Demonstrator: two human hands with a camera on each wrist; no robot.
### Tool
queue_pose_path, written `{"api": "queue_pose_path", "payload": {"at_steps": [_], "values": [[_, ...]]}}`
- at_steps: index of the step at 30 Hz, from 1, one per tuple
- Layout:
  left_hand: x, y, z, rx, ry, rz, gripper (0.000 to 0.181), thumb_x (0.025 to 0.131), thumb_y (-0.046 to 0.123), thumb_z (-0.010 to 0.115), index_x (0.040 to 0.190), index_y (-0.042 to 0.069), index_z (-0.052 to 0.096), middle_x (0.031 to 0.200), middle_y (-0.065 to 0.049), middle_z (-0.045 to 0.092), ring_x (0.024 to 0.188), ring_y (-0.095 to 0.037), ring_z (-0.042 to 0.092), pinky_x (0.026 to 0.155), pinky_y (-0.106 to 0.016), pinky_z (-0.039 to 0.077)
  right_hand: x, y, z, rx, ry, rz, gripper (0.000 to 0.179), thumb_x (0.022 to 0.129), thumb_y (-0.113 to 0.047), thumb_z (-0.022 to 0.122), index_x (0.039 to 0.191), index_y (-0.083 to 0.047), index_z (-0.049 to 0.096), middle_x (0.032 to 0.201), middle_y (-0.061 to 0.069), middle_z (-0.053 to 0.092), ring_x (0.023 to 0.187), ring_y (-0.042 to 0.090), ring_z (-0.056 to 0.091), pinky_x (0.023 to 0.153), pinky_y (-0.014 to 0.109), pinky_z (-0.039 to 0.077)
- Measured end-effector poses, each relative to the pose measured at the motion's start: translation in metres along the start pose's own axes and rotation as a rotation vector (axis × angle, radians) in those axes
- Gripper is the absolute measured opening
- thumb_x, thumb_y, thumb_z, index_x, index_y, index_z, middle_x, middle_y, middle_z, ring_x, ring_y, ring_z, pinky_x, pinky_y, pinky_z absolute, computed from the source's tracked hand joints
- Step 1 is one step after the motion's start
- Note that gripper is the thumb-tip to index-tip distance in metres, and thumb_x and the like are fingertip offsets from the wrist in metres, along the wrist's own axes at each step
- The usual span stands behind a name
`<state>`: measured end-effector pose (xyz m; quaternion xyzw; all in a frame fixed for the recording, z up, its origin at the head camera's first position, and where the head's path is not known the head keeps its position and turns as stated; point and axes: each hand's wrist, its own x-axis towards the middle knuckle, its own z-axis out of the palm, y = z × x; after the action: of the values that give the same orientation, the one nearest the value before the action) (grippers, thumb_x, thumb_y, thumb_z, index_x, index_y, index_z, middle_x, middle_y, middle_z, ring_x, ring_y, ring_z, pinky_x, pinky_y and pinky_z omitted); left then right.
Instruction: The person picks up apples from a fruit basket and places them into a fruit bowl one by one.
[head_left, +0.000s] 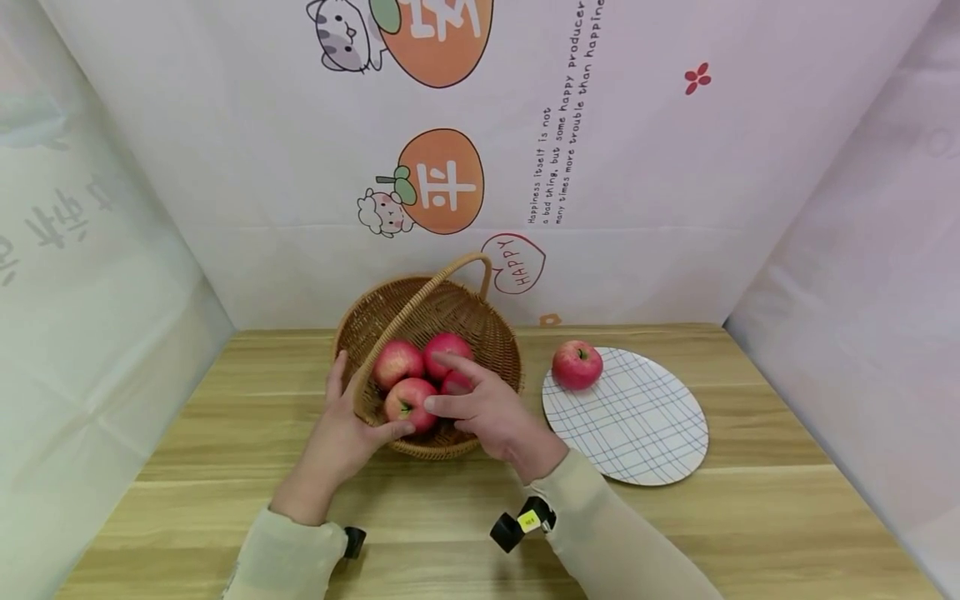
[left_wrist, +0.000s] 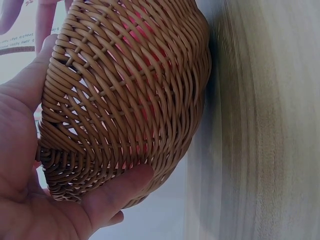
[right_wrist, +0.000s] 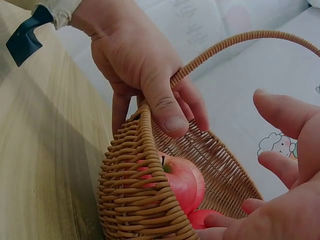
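A brown wicker basket (head_left: 491, 337) with an arched handle stands on the table and holds several red apples (head_left: 398, 364). My left hand (head_left: 347, 437) grips the basket's left rim beside the base of the handle, its thumb inside and other fingers against the outer weave. Above the basket's right side, my right hand (head_left: 487, 412) has its fingers spread loosely over the apples. In the right wrist view that right hand (right_wrist: 280, 200) holds nothing; its lower fingers are near an apple (right_wrist: 185, 182). Part of the apples is hidden behind the hand and the weave.
To the right lies an oval white board (head_left: 645, 425) with blue grid lines. One red apple (head_left: 577, 365) sits at its upper left edge. A printed white cloth (head_left: 637, 167) hangs right behind the wood-grain table (head_left: 247, 417), and pale cloth closes both sides.
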<state>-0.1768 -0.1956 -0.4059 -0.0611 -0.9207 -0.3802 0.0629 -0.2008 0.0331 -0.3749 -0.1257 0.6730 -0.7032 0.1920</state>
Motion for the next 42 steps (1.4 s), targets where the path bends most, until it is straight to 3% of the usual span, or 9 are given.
{"api": "queue_pose_path", "payload": {"at_steps": [6, 12, 18, 25, 29, 35, 42], "values": [[0.001, 0.001, 0.001, 0.003, 0.009, 0.011, 0.114, 0.074, 0.059, 0.081, 0.160, 0.013, 0.023, 0.165, -0.009, -0.010, 0.130, -0.054, 0.039, 0.099, -0.060, 0.040, 0.006, 0.002, 0.003, -0.046, -0.002, -0.040, 0.068, 0.086, -0.010, 0.079, 0.148, -0.017, 0.051, 0.156, 0.005, 0.034, 0.143, 0.038, 0.026, 0.102, 0.047, 0.040], [0.001, 0.001, 0.001, 0.008, 0.008, 0.010, 0.114, 0.074, 0.058, 0.082, 0.160, 0.011, 0.023, 0.164, -0.009, -0.011, 0.129, -0.054, 0.040, 0.098, -0.060, 0.040, 0.011, 0.007, 0.005, -0.074, 0.004, -0.081, 0.068, 0.084, -0.006, 0.080, 0.146, -0.011, 0.052, 0.163, 0.011, 0.015, 0.145, 0.034, 0.023, 0.107, 0.042, 0.035], [0.001, 0.001, 0.001, 0.019, 0.009, 0.012, 0.113, 0.075, 0.055, 0.083, 0.160, 0.016, 0.021, 0.164, -0.009, -0.012, 0.128, -0.055, 0.041, 0.097, -0.061, 0.041, 0.017, 0.011, 0.008, -0.099, -0.001, -0.107, 0.068, 0.082, -0.004, 0.081, 0.144, -0.007, 0.053, 0.164, 0.013, 0.008, 0.146, 0.030, 0.021, 0.111, 0.043, 0.029], [0.000, 0.002, 0.002, 0.019, 0.014, 0.038, 0.112, 0.073, 0.059, 0.082, 0.160, 0.018, 0.025, 0.164, -0.011, -0.009, 0.127, -0.056, 0.042, 0.095, -0.061, 0.042, 0.024, 0.017, 0.010, -0.109, -0.019, -0.095, 0.070, 0.082, -0.002, 0.080, 0.146, -0.010, 0.052, 0.163, 0.013, 0.015, 0.145, 0.025, 0.023, 0.109, 0.042, 0.032], [0.000, 0.003, 0.003, 0.009, 0.024, 0.071, 0.109, 0.073, 0.051, 0.086, 0.159, 0.018, 0.028, 0.164, -0.011, -0.007, 0.124, -0.054, 0.046, 0.093, -0.059, 0.045, 0.029, 0.021, 0.011, -0.160, -0.006, -0.074, 0.071, 0.082, -0.007, 0.082, 0.147, -0.016, 0.052, 0.162, 0.010, 0.020, 0.142, 0.027, 0.030, 0.107, 0.042, 0.035], [-0.001, 0.005, 0.005, 0.009, 0.030, 0.096, 0.106, 0.075, 0.043, 0.088, 0.159, 0.019, 0.029, 0.165, -0.010, -0.008, 0.094, -0.035, 0.068, 0.078, -0.047, 0.054, 0.031, 0.024, 0.010, -0.284, 0.022, -0.030, 0.071, 0.080, -0.018, 0.085, 0.144, -0.026, 0.056, 0.161, 0.001, 0.025, 0.140, 0.030, 0.033, 0.105, 0.045, 0.038], [-0.001, 0.006, 0.005, -0.006, 0.010, 0.069, 0.109, 0.074, 0.050, 0.086, 0.160, 0.018, 0.027, 0.164, -0.006, -0.013, 0.078, -0.023, 0.069, 0.070, -0.042, 0.053, 0.035, 0.026, 0.009, -0.275, 0.002, -0.022, 0.069, 0.082, -0.015, 0.083, 0.144, -0.024, 0.056, 0.160, 0.003, 0.028, 0.136, 0.031, 0.038, 0.105, 0.046, 0.038]]}}
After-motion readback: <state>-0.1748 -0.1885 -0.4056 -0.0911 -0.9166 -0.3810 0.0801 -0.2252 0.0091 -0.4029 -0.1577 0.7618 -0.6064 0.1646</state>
